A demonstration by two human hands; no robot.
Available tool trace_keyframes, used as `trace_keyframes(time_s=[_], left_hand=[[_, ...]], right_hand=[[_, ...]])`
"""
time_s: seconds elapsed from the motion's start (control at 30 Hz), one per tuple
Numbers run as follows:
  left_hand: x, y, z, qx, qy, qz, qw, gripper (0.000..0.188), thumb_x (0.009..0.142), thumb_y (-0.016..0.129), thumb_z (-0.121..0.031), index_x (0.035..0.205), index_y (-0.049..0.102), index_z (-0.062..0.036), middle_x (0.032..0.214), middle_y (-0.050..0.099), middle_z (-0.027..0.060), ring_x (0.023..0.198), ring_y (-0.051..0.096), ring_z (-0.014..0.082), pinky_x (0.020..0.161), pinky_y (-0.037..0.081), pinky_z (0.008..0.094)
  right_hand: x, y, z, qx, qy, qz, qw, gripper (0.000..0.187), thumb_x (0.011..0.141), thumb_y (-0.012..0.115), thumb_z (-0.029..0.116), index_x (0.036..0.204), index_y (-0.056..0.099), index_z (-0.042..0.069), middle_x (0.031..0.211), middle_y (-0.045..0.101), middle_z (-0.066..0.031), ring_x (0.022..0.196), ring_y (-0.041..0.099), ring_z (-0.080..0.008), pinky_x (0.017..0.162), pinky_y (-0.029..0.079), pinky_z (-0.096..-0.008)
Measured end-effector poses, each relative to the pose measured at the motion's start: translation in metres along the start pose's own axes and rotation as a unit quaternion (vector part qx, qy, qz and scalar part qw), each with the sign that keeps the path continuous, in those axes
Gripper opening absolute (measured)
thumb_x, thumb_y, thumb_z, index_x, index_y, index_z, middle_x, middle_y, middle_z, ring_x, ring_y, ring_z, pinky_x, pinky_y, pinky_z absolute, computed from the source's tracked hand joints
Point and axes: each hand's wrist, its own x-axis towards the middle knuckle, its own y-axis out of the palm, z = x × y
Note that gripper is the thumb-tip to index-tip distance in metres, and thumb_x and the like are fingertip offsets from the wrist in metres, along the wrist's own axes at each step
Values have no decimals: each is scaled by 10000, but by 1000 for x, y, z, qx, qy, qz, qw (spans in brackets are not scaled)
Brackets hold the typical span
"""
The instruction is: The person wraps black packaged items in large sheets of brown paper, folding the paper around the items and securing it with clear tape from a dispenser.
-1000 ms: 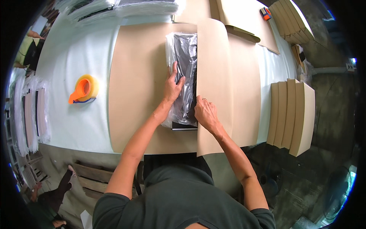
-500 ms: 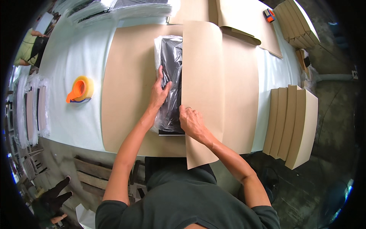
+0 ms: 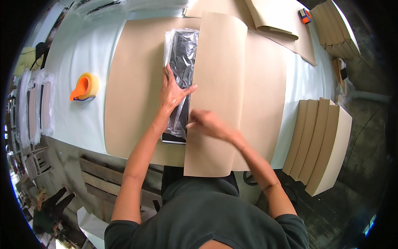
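Package (image 3: 184, 50), dark and sheathed in clear plastic, lies lengthwise directly beneath the left hand (image 3: 172, 93), its near end jutting out toward the wearer, below both hands. On the wrap I make out only creases and glare. Any lettering on the small orange-and-blue item (image 3: 305, 15), far beyond the right hand, is too small for me to read.

From my end, the left hand looks unclenched: its fingers lie along the package's left side, and the thumb spreads across the top, its tip reaching the edge of the brown paper flap (image 3: 219, 62). The left forearm (image 3: 146, 147) rises steeply from below, leaning right toward the wrist. The right hand (image 3: 209, 124) is bent inward over that flap, knuckles up, with fingers curled at its edge, just below and right of the left thumb. It is blurred, so I cannot tell whether it pinches the paper. The right forearm (image 3: 253, 162) slants up and leftward to it.

Under the left hand and the package I see the brown paper sheet (image 3: 137, 83), spread on a pale-covered table (image 3: 62, 120). An orange tape dispenser (image 3: 84, 86) sits well to the left of the left hand, and 4 long brown blocks (image 3: 319, 145) stand side by side well to the right of the right hand.
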Motion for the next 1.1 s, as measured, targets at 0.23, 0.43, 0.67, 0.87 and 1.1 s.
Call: trace_keyframes(time_s=[0.23,0.43,0.67,0.87,1.1], left_hand=[[8,9,-4,4,32,11,999,1274,651,774,-597,1473,47,52,1507,157,320,1404,209,428,1126,282,467],[9,8,12,54,51,-22,997,1191,719,731,-577,1472,57,52,1501,174,324,1401,220,429,1114,295,466],[9,9,11,74,24,-11,997,1166,731,719,-556,1490,25,-4,1514,163,305,1347,333,435,1022,410,500],[4,6,1,110,-23,15,994,1136,751,680,-589,1499,21,-43,1527,158,279,1301,404,435,962,456,499],[7,1,13,-121,50,-35,991,942,850,655,-453,1487,139,10,1527,176,282,1422,200,392,1143,232,415]], right_hand=[[-20,-45,-120,107,32,-336,935,580,986,474,279,1471,233,69,1536,169,-167,1407,211,-317,1105,307,-405],[-2,-36,-108,150,64,-329,930,743,977,505,284,1511,53,33,1579,-3,-184,1467,11,-306,1183,104,-446],[10,-47,-71,-268,-108,-105,952,717,911,534,442,1483,277,93,1565,183,-120,1448,126,-332,1169,115,-525],[28,-34,-49,-333,-109,-86,932,678,929,478,475,1469,318,96,1559,212,-115,1434,135,-393,1171,112,-521],[27,-32,-51,-356,-98,-91,925,648,946,470,424,1479,299,96,1579,161,-100,1454,86,-354,1178,65,-507]])
